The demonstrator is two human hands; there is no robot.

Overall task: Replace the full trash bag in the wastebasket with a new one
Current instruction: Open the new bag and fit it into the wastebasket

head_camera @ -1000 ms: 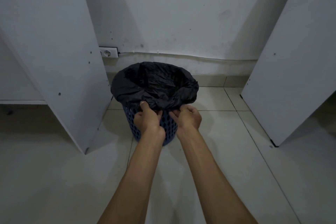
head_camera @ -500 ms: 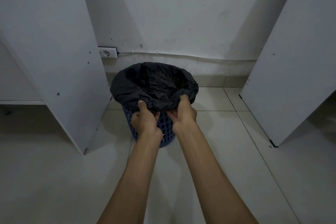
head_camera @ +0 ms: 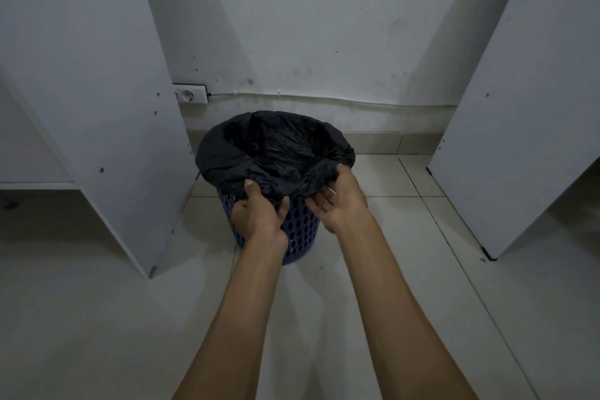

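A blue perforated wastebasket (head_camera: pixel 302 227) stands on the tiled floor in front of the wall. A black trash bag (head_camera: pixel 272 153) lines it, its edge folded over the rim all round. My left hand (head_camera: pixel 258 214) pinches the bag's folded edge at the near rim. My right hand (head_camera: pixel 341 201) is at the near right of the rim, its fingers spread and curled under the bag's overhang, touching it. The inside of the bag looks dark and I cannot tell what it holds.
A white cabinet panel (head_camera: pixel 97 107) stands close on the left and another white panel (head_camera: pixel 519 127) on the right. A wall socket (head_camera: pixel 190 94) with a cable sits behind the basket. Pale floor tiles (head_camera: pixel 406 237) surround it.
My right hand has slid rightwards along the rim and opened its fingers under the bag's edge. My left hand keeps its pinch at the near rim.
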